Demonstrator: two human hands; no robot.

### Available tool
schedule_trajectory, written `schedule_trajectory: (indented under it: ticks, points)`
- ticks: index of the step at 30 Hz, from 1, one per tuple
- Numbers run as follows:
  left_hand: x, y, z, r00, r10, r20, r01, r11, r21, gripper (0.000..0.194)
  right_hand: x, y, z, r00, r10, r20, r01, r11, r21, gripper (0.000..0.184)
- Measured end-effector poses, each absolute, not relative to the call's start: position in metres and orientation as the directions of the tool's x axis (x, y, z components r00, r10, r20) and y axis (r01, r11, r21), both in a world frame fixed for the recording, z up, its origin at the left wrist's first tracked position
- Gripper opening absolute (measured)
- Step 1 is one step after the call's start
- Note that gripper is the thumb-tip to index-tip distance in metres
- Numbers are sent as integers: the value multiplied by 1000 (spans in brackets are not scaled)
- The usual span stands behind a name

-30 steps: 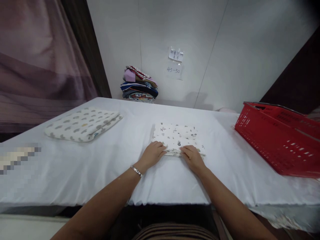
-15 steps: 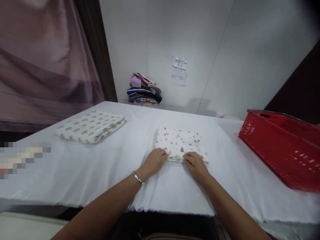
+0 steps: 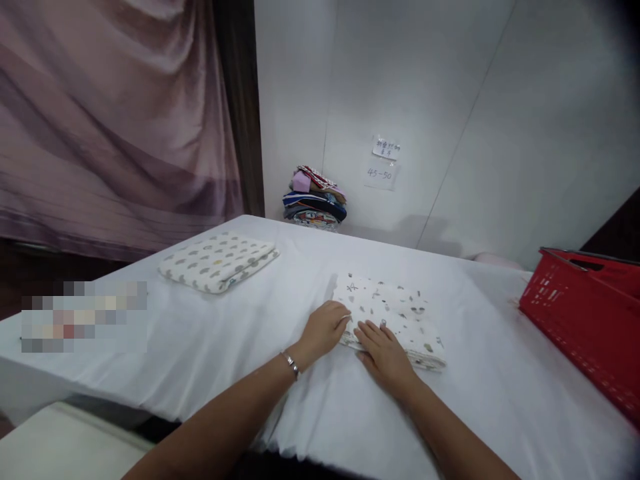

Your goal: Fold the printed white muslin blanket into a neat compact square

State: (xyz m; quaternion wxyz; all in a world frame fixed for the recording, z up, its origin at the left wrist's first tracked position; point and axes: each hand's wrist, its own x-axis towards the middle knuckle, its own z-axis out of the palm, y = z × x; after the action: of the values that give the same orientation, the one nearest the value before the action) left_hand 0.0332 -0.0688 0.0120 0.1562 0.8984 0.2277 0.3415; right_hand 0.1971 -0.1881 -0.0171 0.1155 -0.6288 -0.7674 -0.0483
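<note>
A folded white cloth (image 3: 387,310) with small grey and dark prints lies on the white-covered table (image 3: 225,373). At its near left corner my left hand (image 3: 325,328), with a silver bracelet at the wrist, has its fingers closed on the edge. My right hand (image 3: 387,357) rests flat over the near edge, fingers stretched out and slightly apart. To the left lies another folded white cloth (image 3: 217,260) with a grey cloud-like pattern, away from both hands.
A red plastic basket (image 3: 585,320) stands at the right. Several folded fabrics (image 3: 315,200) are stacked beyond the table's far edge, by the wall with paper signs (image 3: 383,175). A pink curtain (image 3: 125,120) hangs at the left. A blurred-out item (image 3: 83,320) lies on the left side.
My view has turned left, so things appear farther right. My right hand has gone from curled fingers at the cloth's near edge to lying flat on it. The cloth looks slightly turned.
</note>
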Motion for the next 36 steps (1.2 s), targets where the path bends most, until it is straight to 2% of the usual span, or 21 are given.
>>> schedule_trajectory:
  ticks: [3,6,9,12,14,17,19,21,27,33,36]
  points:
    - [54,-51,20,640,590,493,405,-804,436,30,198,-189,-17,-175,954,243,977,200,-80,46]
    - [68,-40,15,684,671,285,558,-734,388,49,197,-191,-19,-160,961,225,976,187,-107,48]
    - [71,-37,3,698,702,139,627,-694,354,53,197,-193,-15,-146,976,161,965,177,-195,51]
    - [68,-38,-3,702,698,143,632,-703,326,52,207,-189,4,-107,987,121,931,142,-335,53]
    - [67,-38,-4,705,692,156,630,-712,310,52,225,-182,20,3,987,162,929,57,-365,54]
    - [68,-37,-3,694,704,150,647,-702,298,51,265,-170,30,264,944,196,939,-206,-275,58]
    - [68,-37,-2,689,714,127,661,-690,296,52,291,-166,21,434,894,108,888,-404,-221,61]
    - [66,-37,-1,687,719,103,669,-682,296,54,309,-165,5,522,853,12,835,-508,-212,62]
    - [68,-34,8,690,723,36,688,-670,281,57,320,-167,-26,519,855,28,838,-502,-213,64]
    - [111,-1,28,672,709,214,687,-704,178,68,321,-165,-25,501,864,56,852,-481,-206,64]
    - [124,17,16,640,755,141,727,-655,207,68,320,-167,-25,504,862,56,852,-486,-197,62]
